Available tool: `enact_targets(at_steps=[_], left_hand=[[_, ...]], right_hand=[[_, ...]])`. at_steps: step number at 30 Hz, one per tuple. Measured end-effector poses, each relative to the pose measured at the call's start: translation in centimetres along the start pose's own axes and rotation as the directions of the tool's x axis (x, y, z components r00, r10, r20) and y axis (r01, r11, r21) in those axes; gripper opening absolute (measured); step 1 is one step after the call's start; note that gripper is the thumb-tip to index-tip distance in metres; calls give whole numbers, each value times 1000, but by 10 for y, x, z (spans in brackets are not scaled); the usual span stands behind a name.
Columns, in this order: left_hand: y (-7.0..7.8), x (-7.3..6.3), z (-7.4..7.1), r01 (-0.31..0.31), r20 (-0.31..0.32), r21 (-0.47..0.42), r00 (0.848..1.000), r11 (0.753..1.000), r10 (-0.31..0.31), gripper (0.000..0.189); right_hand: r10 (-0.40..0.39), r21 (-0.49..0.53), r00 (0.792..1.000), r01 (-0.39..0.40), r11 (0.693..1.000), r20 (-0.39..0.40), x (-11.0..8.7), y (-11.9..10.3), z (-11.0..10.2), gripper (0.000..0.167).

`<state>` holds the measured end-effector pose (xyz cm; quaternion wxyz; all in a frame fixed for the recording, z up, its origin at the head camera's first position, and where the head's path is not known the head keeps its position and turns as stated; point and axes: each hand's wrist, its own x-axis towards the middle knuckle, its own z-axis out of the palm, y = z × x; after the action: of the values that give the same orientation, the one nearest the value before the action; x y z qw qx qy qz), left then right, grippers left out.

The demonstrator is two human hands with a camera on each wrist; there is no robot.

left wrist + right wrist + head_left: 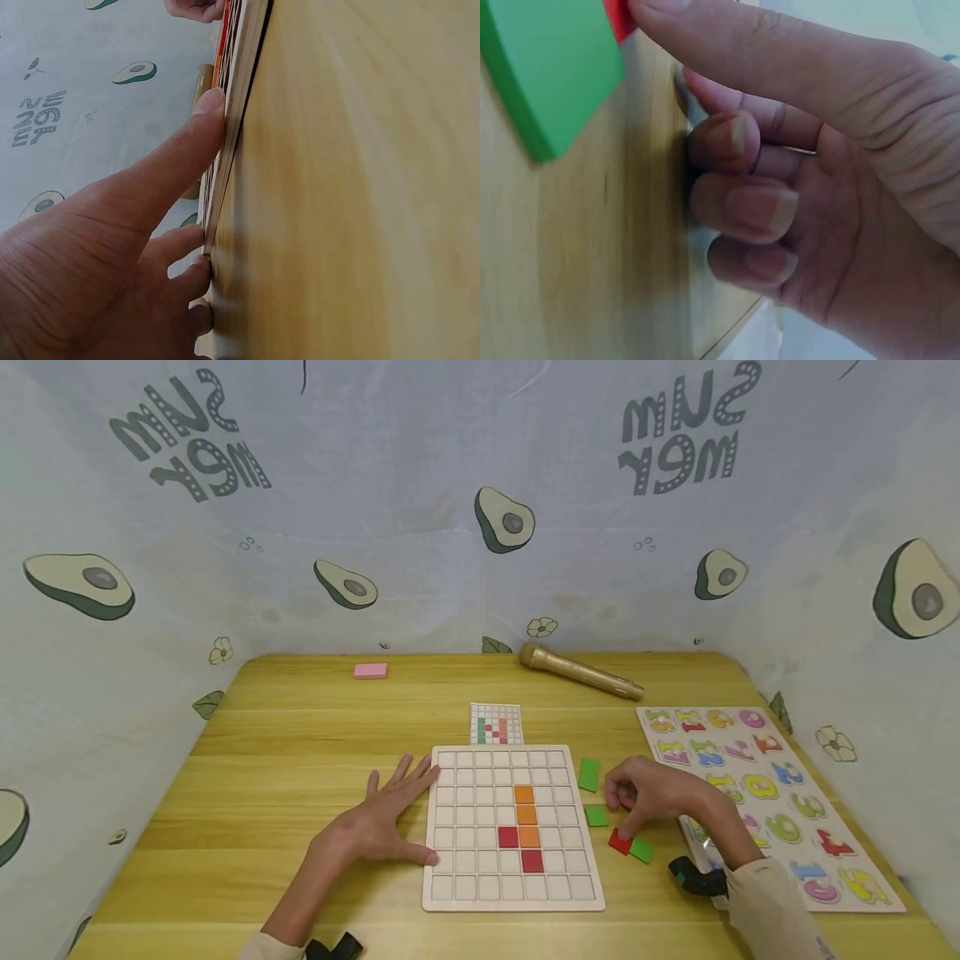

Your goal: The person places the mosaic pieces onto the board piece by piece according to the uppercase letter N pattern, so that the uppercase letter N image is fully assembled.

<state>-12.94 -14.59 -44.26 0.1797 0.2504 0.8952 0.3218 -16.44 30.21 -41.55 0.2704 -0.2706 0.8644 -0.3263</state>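
Observation:
My left hand lies at the left edge of a white grid board, fingers spread, thumb tip touching its rim. Three orange tiles stand in a column on the board, with one dark red tile beside the lowest and another dark red tile below it. My right hand rests its thumb on a bright red tile; its other fingers bend loosely, apart from that tile. A green tile touches the red one. Two more green tiles lie right of the board.
A small pattern card adjoins the board's far edge. At the right lies a number puzzle board. A gold microphone and a pink block are near the table's back edge. Printed cloth hangs behind the table.

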Motion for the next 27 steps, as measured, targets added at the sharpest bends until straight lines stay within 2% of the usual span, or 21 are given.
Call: enact_targets(at_steps=[4,6,9,12,14,19,27], left_hand=[[-1,-1,0,3,0,-2,1000,1000,-3,121],[-1,-1,0,3,-1,-5,1000,1000,-3,121],[-1,-1,0,3,-2,-5,1000,1000,-3,121],[-1,-1,0,5,-2,-6,1000,1000,-5,121],[-1,0,0,5,1,-8,1000,1000,-5,121],[0,0,0,4,5,-9,1000,1000,-4,121],[1,0,0,13,4,-12,1000,1000,-13,121]], right_hand=[[46,-46,999,-46,998,-4,2,-6,4,38],[43,-71,999,-44,997,-12,2,-6,4,41],[-4,-95,1000,2,996,-12,3,-1,4,42],[-48,-76,999,48,996,-1,1,3,1,39],[-51,-54,999,51,997,2,1,5,0,35],[36,-13,999,-36,999,-21,0,0,-1,27],[78,-32,996,-80,996,-44,-1,-9,1,21]])
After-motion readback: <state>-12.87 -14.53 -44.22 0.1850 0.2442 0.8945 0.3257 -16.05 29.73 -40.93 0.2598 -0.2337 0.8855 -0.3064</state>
